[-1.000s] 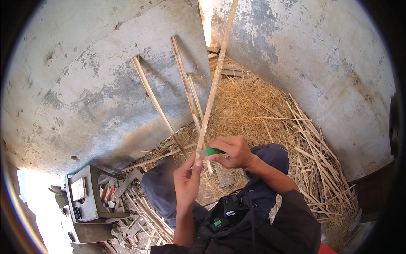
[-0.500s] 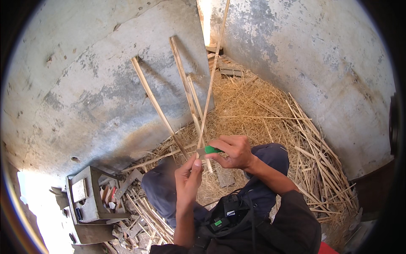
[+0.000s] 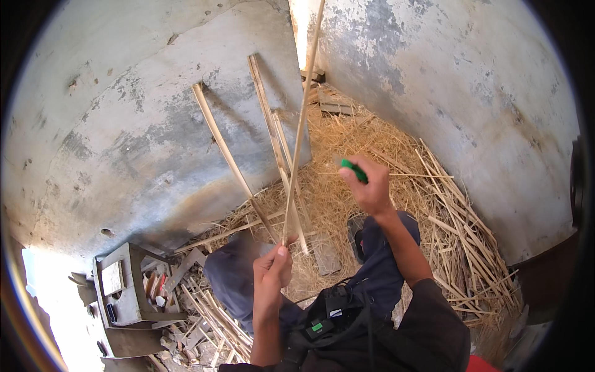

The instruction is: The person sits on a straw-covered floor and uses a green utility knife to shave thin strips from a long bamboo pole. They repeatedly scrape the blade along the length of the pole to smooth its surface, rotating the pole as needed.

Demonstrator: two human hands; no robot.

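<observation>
My left hand (image 3: 270,266) is closed around the lower end of a long thin wooden strip (image 3: 299,127), which rises away from me past the gap between the walls. My right hand (image 3: 373,189) grips a knife with a green handle (image 3: 355,170), held apart from the strip, to its right. The knife's short blade is blurred and points to the left. Beyond my left hand, thicker wooden poles (image 3: 226,152) lean against the left wall, their lower ends near my knees.
Straw-like shavings (image 3: 347,139) cover the floor ahead. A large heap of split strips (image 3: 465,248) lies along the right wall (image 3: 471,93). At lower left stands a grey wooden box (image 3: 127,304) with odds and ends inside, beside scraps and more strips (image 3: 214,316).
My right hand has moved the knife up and to the right, off the strip's lower end. The strip has shifted slightly left, still held in my left hand.
</observation>
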